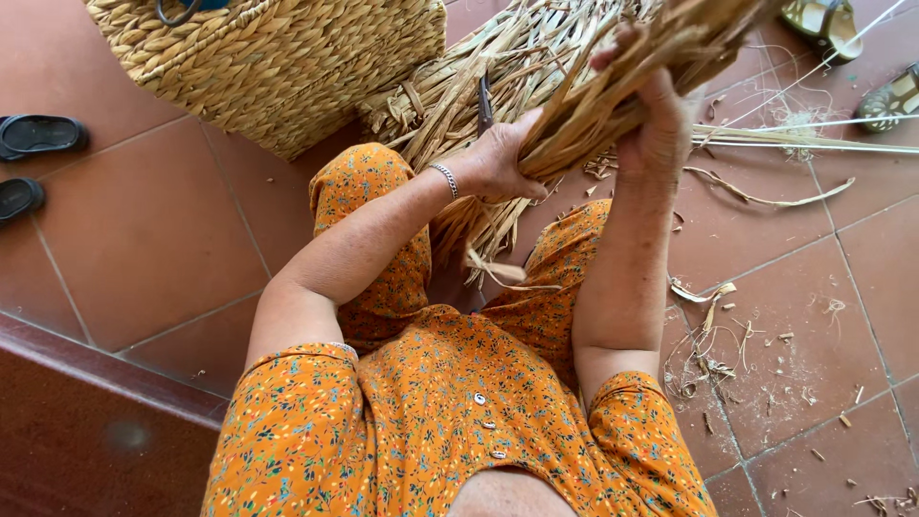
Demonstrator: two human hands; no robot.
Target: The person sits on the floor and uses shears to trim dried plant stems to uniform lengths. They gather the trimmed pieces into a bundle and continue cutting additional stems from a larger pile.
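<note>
Both hands grip one bundle of dried straw (613, 91) above the lap: the left hand (498, 163) clenches its lower part, the right hand (661, 124) grasps higher, steadying it beside the woven basket (278, 67).

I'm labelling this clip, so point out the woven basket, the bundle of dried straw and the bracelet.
woven basket (287, 67): head view, on its plaited side wall.
bundle of dried straw (593, 105): head view, on the gripped strands between both hands.
bracelet (444, 179): head view, on the chain at the left wrist.
</note>
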